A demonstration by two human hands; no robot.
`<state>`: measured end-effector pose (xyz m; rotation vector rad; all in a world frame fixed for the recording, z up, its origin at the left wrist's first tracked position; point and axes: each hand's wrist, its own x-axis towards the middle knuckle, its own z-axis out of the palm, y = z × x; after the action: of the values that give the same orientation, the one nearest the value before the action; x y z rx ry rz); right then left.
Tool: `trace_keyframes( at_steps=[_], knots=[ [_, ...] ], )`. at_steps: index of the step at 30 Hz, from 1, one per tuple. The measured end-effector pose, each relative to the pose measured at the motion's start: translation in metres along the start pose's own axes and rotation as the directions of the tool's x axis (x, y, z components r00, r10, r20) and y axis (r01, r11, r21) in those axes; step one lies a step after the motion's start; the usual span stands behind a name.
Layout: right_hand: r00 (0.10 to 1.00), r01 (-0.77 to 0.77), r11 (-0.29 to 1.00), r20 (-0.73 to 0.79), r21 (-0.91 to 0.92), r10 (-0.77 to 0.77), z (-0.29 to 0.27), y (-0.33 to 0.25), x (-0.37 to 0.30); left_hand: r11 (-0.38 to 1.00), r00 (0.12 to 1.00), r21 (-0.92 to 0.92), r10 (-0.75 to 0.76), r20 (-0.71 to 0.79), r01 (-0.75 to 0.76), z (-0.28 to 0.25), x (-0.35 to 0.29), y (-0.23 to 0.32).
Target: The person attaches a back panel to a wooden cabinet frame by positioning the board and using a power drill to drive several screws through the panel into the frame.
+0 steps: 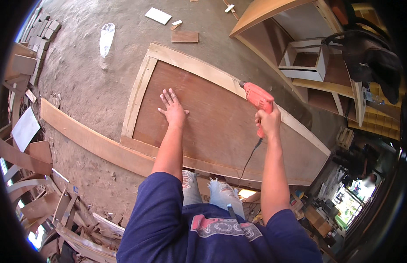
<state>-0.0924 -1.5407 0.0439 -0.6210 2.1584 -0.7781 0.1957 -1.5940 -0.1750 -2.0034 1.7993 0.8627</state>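
In front of me lies a large wooden panel (203, 105), a brown sheet framed by paler wood strips. My left hand (173, 108) presses on the brown sheet near its left end, fingers spread and holding nothing. A red corded power drill (258, 97) is gripped in my right hand (269, 121). The drill's chuck is over the far frame strip (203, 69), pointing left and away from me. Whether a bit touches the wood is too small to tell. From the handle a dark cord (248, 163) hangs down toward my legs.
A long board (89, 136) lies at the panel's near left. Wooden cabinets (295, 48) stand at the far right, with a black bag (372, 61) on them. Scrap wood (76, 215) piles up at lower left. Offcuts (185, 36) and a plastic piece (107, 39) lie on the floor beyond.
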Motion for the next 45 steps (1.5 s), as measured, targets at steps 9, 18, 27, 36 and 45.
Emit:
trace_keyframes(
  at_steps=[9, 18, 27, 36, 45],
  knots=[
    [0.998, 0.038, 0.976, 0.051, -0.214, -0.028, -0.007, -0.043, 0.015, 0.999, 1.000, -0.030, 0.016, -0.021, -0.016, 0.002, 0.000, 0.000],
    [0.999, 0.049, 0.973, 0.020, -0.227, -0.046, 0.000, -0.036, 0.001, 0.999, 1.000, -0.040, 0.014, -0.019, -0.015, 0.004, 0.001, -0.003],
    [0.987, 0.152, 0.977, 0.084, -0.151, -0.141, 0.009, -0.015, -0.029, 0.999, 1.000, -0.044, -0.012, -0.008, 0.011, 0.006, 0.004, -0.003],
    [0.946, 0.259, 0.963, 0.220, -0.070, -0.238, 0.095, -0.063, -0.002, 0.999, 1.000, -0.049, -0.018, 0.024, 0.020, 0.003, 0.006, -0.001],
    [0.938, 0.290, 0.946, 0.238, -0.142, -0.252, 0.135, -0.095, 0.006, 0.999, 1.000, -0.037, -0.023, -0.001, 0.023, 0.012, 0.011, -0.004]
  ],
)
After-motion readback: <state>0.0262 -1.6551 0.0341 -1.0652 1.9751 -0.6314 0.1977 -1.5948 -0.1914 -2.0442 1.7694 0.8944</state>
